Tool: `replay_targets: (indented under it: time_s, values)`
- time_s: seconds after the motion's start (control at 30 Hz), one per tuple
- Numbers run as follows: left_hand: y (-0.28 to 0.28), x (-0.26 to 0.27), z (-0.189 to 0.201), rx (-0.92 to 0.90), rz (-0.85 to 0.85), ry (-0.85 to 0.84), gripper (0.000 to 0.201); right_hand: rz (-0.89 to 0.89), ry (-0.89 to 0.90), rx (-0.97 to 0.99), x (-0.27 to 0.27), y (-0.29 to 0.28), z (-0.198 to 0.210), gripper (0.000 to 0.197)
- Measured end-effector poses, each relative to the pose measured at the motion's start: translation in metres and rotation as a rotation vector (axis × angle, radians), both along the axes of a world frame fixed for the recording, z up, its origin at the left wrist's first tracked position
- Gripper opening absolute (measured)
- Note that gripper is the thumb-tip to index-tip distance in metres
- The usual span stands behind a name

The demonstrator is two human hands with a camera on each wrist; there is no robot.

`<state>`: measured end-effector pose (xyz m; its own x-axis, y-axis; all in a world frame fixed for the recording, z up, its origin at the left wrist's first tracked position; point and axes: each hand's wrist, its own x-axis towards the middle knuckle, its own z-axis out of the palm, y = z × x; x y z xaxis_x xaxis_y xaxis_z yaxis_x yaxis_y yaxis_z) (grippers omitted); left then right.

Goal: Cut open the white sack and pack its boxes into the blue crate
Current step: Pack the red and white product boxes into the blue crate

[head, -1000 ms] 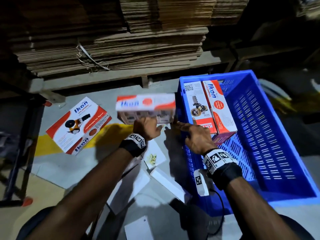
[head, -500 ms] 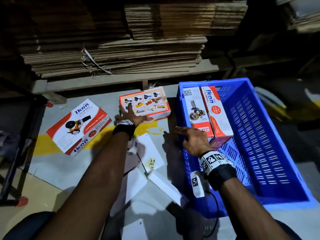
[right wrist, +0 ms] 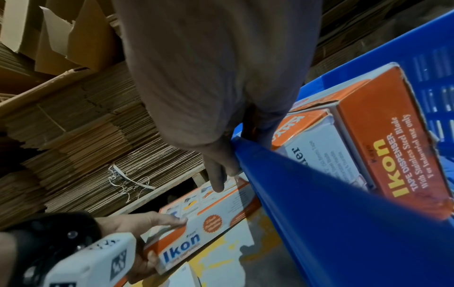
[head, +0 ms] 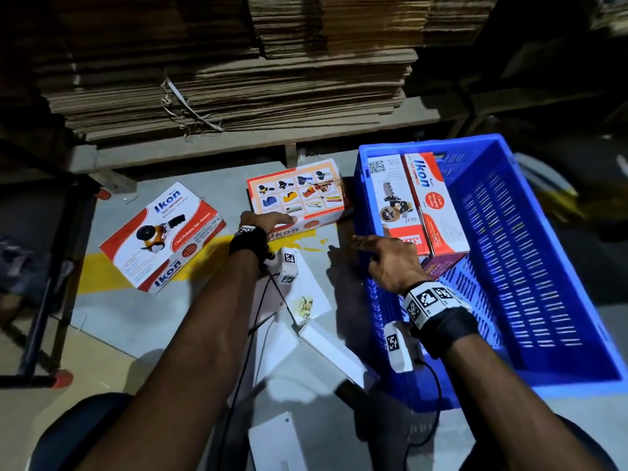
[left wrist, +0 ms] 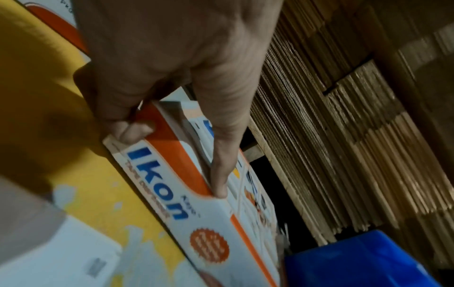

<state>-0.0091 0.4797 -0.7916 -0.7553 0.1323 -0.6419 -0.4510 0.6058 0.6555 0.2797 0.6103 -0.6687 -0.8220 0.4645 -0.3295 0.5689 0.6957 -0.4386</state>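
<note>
Head view: left hand (head: pixel 263 220) fingers (left wrist: pixel 218 174) grip box (head: pixel 299 195); right hand (head: pixel 390 263) loose, beside crate (head: pixel 543 379)

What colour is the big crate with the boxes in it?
Blue. The crate shows best in the head view, with two boxes standing in its far corner.

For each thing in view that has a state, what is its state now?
blue crate: open, partly filled.
two boxes in crate: standing on edge, side by side.
middle box: on floor, closed, left hand grips its near edge.
left box: flat on floor, untouched.
right hand: on crate rim, fingers straight.
</note>
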Motion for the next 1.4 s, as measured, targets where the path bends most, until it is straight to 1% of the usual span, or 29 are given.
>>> replay_targets:
  time_s: [0.03,0.07,0.17,0.2,0.3,0.37,0.4,0.43,0.47,0.57,0.63,0.67,0.7,0.73,0.77,0.8,0.83,0.87,0.9,0.93,1.0,1.07,1.1,1.17,1.2,1.23,1.27,1.33,1.4]
  values:
    - [0.001,-0.004,-0.010,0.044,0.010,-0.050,0.100,0.008,-0.009,0.015,0.000,0.000,-0.001,0.062]
    - [0.002,0.005,0.001,0.099,0.039,-0.070,0.088,0.015,-0.017,0.030,-0.001,0.000,-0.001,0.061]
    - [0.005,0.049,0.071,0.286,0.077,-0.021,0.035,0.010,-0.042,0.036,-0.002,0.000,0.000,0.059]
    - [0.005,0.057,0.083,0.318,0.072,0.013,0.028,0.008,-0.044,0.039,-0.002,0.000,0.000,0.058]
    - [-0.009,0.069,0.107,0.383,0.098,0.089,0.043,0.039,-0.041,0.082,-0.002,-0.001,0.000,0.059]
    - [-0.020,0.069,0.118,0.419,0.093,0.198,0.052,0.034,-0.036,0.077,-0.002,0.000,-0.002,0.059]
    - [-0.027,0.070,0.132,0.440,0.084,0.241,0.058,0.031,-0.044,0.076,-0.003,-0.001,-0.001,0.058]
    - [-0.033,0.070,0.137,0.447,0.070,0.292,0.062,0.033,-0.055,0.074,-0.003,-0.001,-0.004,0.057]
    - [-0.047,0.071,0.153,0.456,0.047,0.352,0.063,0.039,-0.060,0.086,-0.003,-0.005,0.003,0.057]
    - [-0.083,0.061,0.174,0.501,-0.047,0.376,0.069,0.085,-0.077,0.037,-0.003,-0.001,0.007,0.053]
    - [-0.108,0.058,0.191,0.569,-0.148,0.359,0.080,0.023,0.008,-0.101,0.002,0.002,0.022,0.043]
    - [-0.118,0.060,0.201,0.589,-0.206,0.368,0.082,-0.063,0.090,-0.173,0.004,0.004,0.030,0.036]
    - [-0.125,0.064,0.213,0.601,-0.256,0.386,0.083,-0.169,0.207,-0.225,0.006,0.006,0.039,0.035]
    - [-0.131,0.070,0.226,0.620,-0.315,0.402,0.085,-0.277,0.333,-0.262,0.010,0.007,0.051,0.050]
    - [-0.134,0.074,0.234,0.636,-0.372,0.405,0.087,-0.337,0.448,-0.352,0.014,0.006,0.064,0.076]
    - [-0.136,0.080,0.242,0.653,-0.417,0.398,0.089,-0.317,0.531,-0.467,0.018,0.004,0.078,0.100]
    - [-0.133,0.084,0.246,0.650,-0.454,0.396,0.090,-0.237,0.567,-0.555,0.023,0.002,0.092,0.114]
    - [-0.126,0.086,0.246,0.642,-0.478,0.406,0.089,-0.129,0.575,-0.606,0.029,0.000,0.105,0.115]
    - [-0.117,0.090,0.247,0.649,-0.500,0.426,0.087,-0.057,0.587,-0.622,0.038,0.000,0.115,0.108]
    - [-0.104,0.093,0.248,0.668,-0.490,0.452,0.087,-0.052,0.607,-0.586,0.045,0.003,0.123,0.096]
    - [-0.070,0.102,0.246,0.772,-0.451,0.505,0.092,-0.169,0.720,-0.440,0.064,0.016,0.138,0.074]
    - [-0.032,0.113,0.237,0.831,-0.394,0.527,0.091,-0.350,0.844,-0.303,0.087,0.032,0.150,0.066]
    - [-0.016,0.120,0.231,0.819,-0.370,0.511,0.083,-0.442,0.894,-0.226,0.096,0.040,0.154,0.063]
    - [0.014,0.147,0.210,0.668,-0.426,0.495,0.064,-0.623,0.937,-0.009,0.111,0.055,0.156,0.053]
    - [0.024,0.165,0.198,0.556,-0.510,0.512,0.054,-0.700,0.931,0.093,0.115,0.062,0.151,0.050]
    - [0.034,0.187,0.183,0.453,-0.613,0.526,0.048,-0.763,0.908,0.175,0.120,0.066,0.147,0.051]
    - [0.040,0.207,0.170,0.362,-0.721,0.526,0.047,-0.819,0.863,0.228,0.122,0.068,0.142,0.057]
    - [0.047,0.244,0.149,0.202,-0.911,0.499,0.052,-0.935,0.717,0.234,0.125,0.077,0.124,0.066]
    - [0.054,0.264,0.132,0.076,-1.011,0.512,0.058,-1.012,0.555,0.193,0.127,0.081,0.106,0.067]
